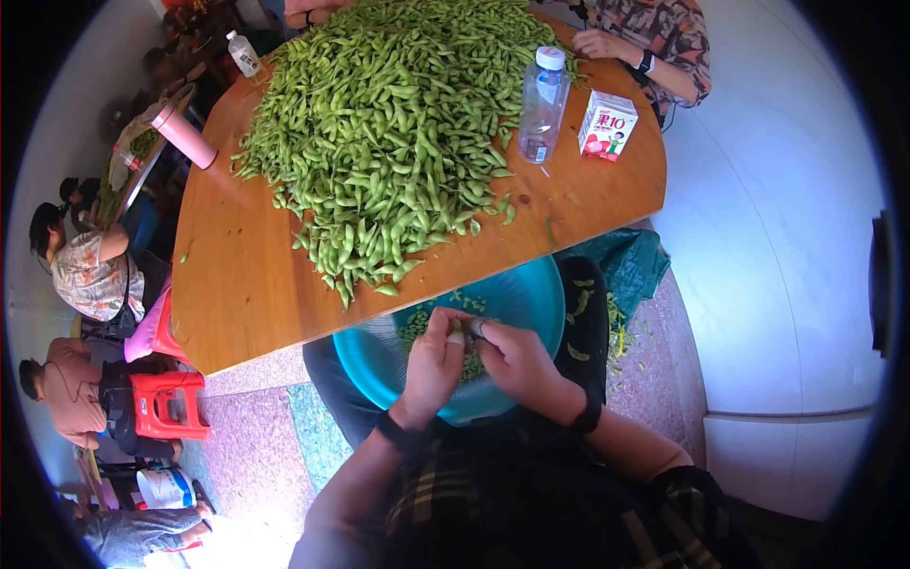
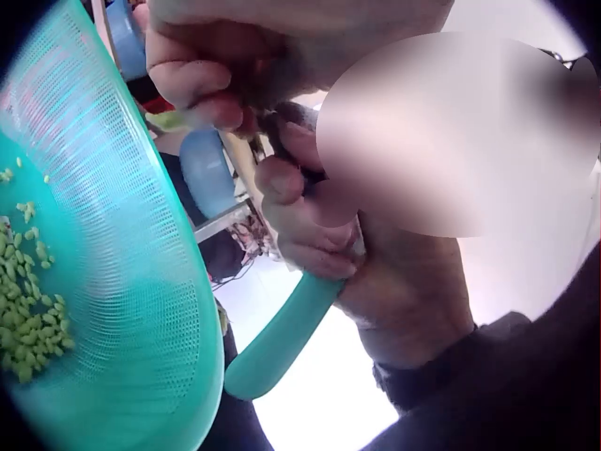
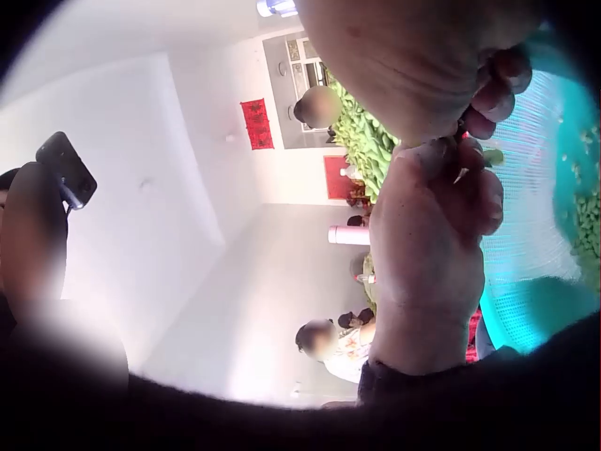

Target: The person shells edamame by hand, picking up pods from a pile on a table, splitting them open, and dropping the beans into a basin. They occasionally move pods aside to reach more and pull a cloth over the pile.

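Both hands (image 1: pixel 479 356) pinching pod, mesh basin (image 1: pixel 531 299).

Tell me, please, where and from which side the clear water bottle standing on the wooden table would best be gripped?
Probably around the smooth middle of the water bottle, below its white cap. It stands upright, so a sideways grasp round the body suits it. Coming from its right looks easiest: the pile of green pods crowds its left side, while bare table separates it from the small juice carton.

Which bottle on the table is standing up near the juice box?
The clear water bottle with the white cap, upright beside the red-and-white carton. The other bottle lies tilted at the table's far corner.
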A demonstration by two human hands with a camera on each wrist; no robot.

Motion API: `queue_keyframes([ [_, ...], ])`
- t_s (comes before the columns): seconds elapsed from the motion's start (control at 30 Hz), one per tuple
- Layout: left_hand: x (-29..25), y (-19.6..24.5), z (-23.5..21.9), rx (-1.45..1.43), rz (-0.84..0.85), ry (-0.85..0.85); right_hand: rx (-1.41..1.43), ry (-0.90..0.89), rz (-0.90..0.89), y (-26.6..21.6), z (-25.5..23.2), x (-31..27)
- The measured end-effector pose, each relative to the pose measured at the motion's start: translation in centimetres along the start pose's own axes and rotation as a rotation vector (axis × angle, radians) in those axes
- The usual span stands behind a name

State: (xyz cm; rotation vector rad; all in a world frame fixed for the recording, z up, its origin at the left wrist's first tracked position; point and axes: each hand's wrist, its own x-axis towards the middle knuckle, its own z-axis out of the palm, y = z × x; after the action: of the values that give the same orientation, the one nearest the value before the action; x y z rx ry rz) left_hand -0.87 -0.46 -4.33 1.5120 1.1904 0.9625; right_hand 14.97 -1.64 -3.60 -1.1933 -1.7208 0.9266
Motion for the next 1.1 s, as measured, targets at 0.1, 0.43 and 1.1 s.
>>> queue_keyframes([
  [0.1,0.0,-0.7,0.1,0.096,0.013,0.027,-0.028,-0.009,-0.015,0.5,0.1,-0.2],
  [0.43,0.1,-1.1,-1.1,-0.14,-0.34,-0.176,0.254,-0.048,0.23,0.8,-1.1,0.9],
  [1.1,-0.8,-1.9,-0.4,-0.214,-0.12,0.039,0.324,-0.151,0.422,-0.2,-1.6,0.0],
])
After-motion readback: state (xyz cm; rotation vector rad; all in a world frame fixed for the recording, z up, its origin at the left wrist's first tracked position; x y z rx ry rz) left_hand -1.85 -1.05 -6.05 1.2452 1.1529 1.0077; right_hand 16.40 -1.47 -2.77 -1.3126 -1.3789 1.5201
